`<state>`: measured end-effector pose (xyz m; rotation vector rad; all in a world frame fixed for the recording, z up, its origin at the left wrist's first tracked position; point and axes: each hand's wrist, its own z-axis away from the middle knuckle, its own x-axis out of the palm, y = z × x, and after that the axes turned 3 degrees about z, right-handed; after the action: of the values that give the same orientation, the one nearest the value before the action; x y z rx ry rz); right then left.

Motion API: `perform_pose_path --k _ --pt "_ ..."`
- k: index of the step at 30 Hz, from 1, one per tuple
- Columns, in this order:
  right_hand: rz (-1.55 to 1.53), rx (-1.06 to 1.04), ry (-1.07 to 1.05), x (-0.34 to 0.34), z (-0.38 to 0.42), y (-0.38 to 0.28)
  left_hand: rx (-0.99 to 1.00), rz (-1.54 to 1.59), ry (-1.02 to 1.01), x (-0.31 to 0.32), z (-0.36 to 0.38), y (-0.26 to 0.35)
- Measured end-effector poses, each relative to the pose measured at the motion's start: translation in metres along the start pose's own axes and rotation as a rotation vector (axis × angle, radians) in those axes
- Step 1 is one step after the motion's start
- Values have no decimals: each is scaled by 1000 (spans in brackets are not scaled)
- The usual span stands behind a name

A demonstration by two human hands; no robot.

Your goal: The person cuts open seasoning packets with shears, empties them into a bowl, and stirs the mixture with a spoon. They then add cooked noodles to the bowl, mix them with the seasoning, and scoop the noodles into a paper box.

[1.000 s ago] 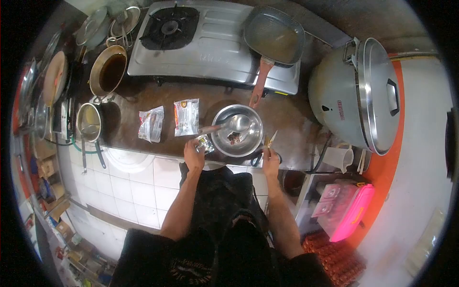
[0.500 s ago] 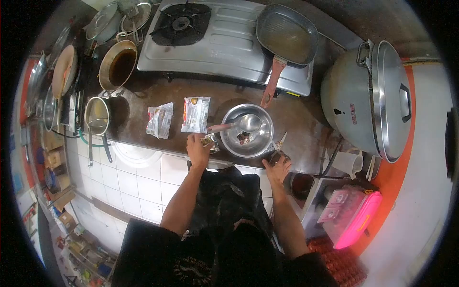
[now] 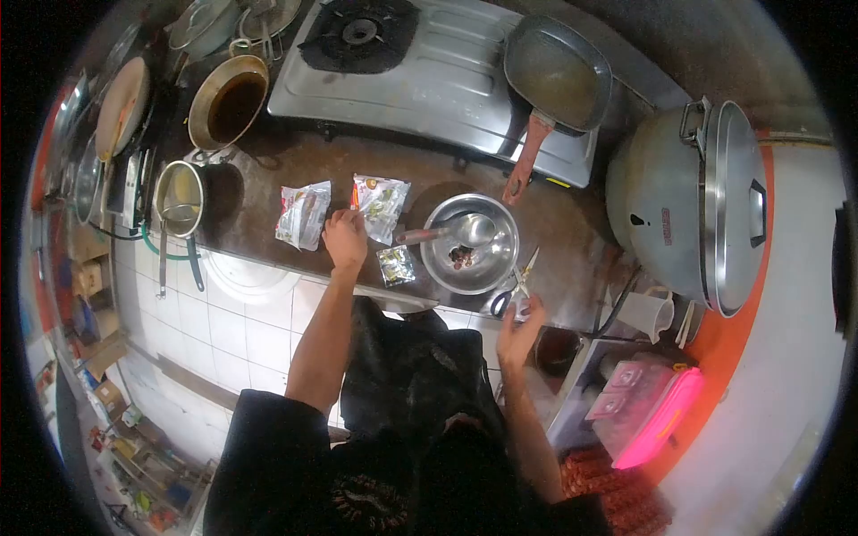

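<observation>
My left hand (image 3: 345, 239) rests on the brown counter at the lower edge of a clear seasoning packet (image 3: 381, 205), fingers on it. A small opened sachet (image 3: 395, 265) lies just right of that hand. A steel bowl (image 3: 471, 243) holds a ladle (image 3: 451, 232) and a dark dab of paste. Scissors (image 3: 517, 284) lie on the counter by the bowl. My right hand (image 3: 518, 328) hovers below them, fingers apart, holding nothing. Another packet (image 3: 303, 213) lies left of my left hand.
A steel gas stove (image 3: 420, 71) carries a square pan (image 3: 556, 75) with a red handle. A large lidded steel pot (image 3: 693, 205) stands at the right. Pots of dark liquid (image 3: 229, 101) and a saucepan (image 3: 179, 200) crowd the left. A plastic jug (image 3: 645, 313) sits lower right.
My left hand let go of the small sachet and moved up-left to the seasoning packet. My right hand set the scissors down by the bowl and drew back, open.
</observation>
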<state>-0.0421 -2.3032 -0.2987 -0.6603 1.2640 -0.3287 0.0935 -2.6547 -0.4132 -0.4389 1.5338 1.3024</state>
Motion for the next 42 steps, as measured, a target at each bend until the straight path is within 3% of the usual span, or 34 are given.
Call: perform_pose_path --k 6,8,11,13,16,19,22,25,27,29,30,34,37,39,42 --pt "-271 -421 -352 62 13 -156 31 329 122 -17 18 -1" --pt "-337 -431 -454 108 -1 -197 82 374 124 -20 26 -4" --pt "-185 -434 -579 178 -32 -213 -21 429 17 -31 29 -5" --pt "353 -385 -802 221 -45 -211 -109 446 -24 -31 28 -12" --pt "280 -386 -471 263 -42 -192 -29 563 -41 -36 20 -26" --pt "331 -283 -553 266 -34 -208 -114 740 -182 -36 11 -42" --pt "386 -145 -544 269 -38 -224 -17 707 -247 -42 -4 -59" --pt "468 -232 -537 267 -49 -225 11 820 -280 -56 -18 -61" --pt "484 -237 -544 264 -55 -218 -107 740 -366 -63 -24 -61" --pt "191 -208 -564 261 -60 -211 -66 729 -351 -66 -31 -62" --pt "181 -222 -480 261 -55 -210 -74 698 -328 -67 -34 -61" --pt "79 -163 -482 251 -42 -201 -151 637 -294 -70 -40 -62" --pt "-55 11 -445 247 -27 -203 -124 617 -319 -73 -42 -68" --pt "-44 -126 -230 240 -16 -211 -54 564 -275 -76 -42 -69" --pt "-216 -20 -101 221 -1 -228 21 515 -201 -79 -46 -64"
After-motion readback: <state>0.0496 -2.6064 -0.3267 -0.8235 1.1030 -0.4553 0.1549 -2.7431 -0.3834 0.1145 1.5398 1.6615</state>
